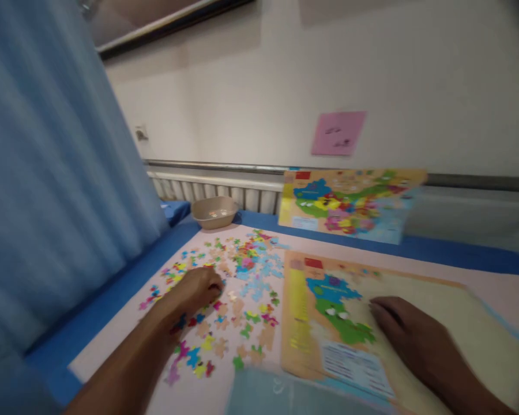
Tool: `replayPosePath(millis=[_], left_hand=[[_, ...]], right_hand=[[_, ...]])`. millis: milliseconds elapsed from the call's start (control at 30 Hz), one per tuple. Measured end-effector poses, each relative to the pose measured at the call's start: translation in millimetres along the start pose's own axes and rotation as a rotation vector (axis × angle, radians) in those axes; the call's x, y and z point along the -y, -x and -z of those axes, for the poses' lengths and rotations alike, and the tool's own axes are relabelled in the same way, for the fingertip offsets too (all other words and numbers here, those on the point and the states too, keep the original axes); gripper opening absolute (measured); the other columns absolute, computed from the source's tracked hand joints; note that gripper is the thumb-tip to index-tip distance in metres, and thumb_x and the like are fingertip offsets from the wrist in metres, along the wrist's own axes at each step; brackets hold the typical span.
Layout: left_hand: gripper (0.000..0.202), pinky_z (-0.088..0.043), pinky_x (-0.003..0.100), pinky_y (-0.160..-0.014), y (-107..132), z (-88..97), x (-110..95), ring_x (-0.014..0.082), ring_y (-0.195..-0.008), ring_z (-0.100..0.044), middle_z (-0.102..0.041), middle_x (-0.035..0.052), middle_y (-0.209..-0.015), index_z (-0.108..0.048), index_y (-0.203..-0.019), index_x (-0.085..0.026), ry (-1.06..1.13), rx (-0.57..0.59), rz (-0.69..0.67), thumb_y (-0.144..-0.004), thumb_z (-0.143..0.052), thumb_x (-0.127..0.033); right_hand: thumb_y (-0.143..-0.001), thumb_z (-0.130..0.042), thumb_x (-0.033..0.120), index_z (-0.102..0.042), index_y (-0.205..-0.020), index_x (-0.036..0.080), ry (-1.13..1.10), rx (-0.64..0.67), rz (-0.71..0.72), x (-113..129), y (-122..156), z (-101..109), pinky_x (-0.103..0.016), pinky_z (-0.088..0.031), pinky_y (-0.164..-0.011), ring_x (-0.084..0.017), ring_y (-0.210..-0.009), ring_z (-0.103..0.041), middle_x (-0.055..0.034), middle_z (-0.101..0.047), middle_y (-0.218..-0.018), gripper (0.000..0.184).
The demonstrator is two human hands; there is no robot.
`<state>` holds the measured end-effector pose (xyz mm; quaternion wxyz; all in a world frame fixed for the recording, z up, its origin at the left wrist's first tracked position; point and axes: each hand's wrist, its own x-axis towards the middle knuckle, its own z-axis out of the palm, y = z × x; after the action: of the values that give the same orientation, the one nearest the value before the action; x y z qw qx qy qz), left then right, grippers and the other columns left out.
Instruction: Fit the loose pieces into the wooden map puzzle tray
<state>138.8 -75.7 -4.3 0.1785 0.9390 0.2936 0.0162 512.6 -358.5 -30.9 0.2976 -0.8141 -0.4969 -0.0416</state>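
Observation:
Over the scattered jigsaw puzzle pieces (259,288) on the left, my left hand (203,285) is closed with its fingers curled down; anything in it is hidden. My right hand (404,323) rests at the partly filled puzzle board (294,351), just right of its blue and green map areas. Its fingers are bent and pressed together, and I cannot make out anything between them. The board's left side holds joined pieces, while the right shows bare pale backing. A printed map picture (350,204) stands upright behind the board.
A beige plastic basin (215,212) stands at the back left with a few small bits in it. A pale sheet (164,397) covers the blue surface (108,337). A blue-grey translucent sheet (294,397) lies in front. Blue curtain (60,173) hangs left; a pink note (338,134) is on the wall.

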Motion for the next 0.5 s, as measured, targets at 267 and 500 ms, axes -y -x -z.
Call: replayPosePath(millis=[267, 500], left_hand=[[0.017, -0.042, 0.029, -0.075, -1.2, -3.2, 11.3, 0.0206, -0.084, -0.066, -0.073, 0.0017, -0.091, -0.074, -0.085, -0.024, 0.025, 0.033, 0.039, -0.078, -0.058, -0.025], [0.016, -0.045, 0.032, -0.081, -5.1, -10.3, 12.3, 0.0232, -0.088, -0.065, -0.072, 0.0033, -0.09, -0.071, -0.079, -0.024, 0.054, 0.021, -0.035, -0.081, -0.055, -0.025]], right_hand=[[-0.101, -0.038, 0.041, -0.067, -0.091, 0.024, 0.038, -0.029, 0.085, 2.2, 9.8, 2.1, -0.039, -0.055, -0.081, -0.026, -0.087, -0.071, -0.0077, -0.075, -0.092, 0.035], [-0.102, -0.037, 0.039, -0.066, -0.091, 0.023, 0.043, -0.043, 0.099, 3.3, 12.6, 3.4, -0.038, -0.054, -0.08, -0.026, -0.086, -0.07, -0.0079, -0.075, -0.092, 0.035]])
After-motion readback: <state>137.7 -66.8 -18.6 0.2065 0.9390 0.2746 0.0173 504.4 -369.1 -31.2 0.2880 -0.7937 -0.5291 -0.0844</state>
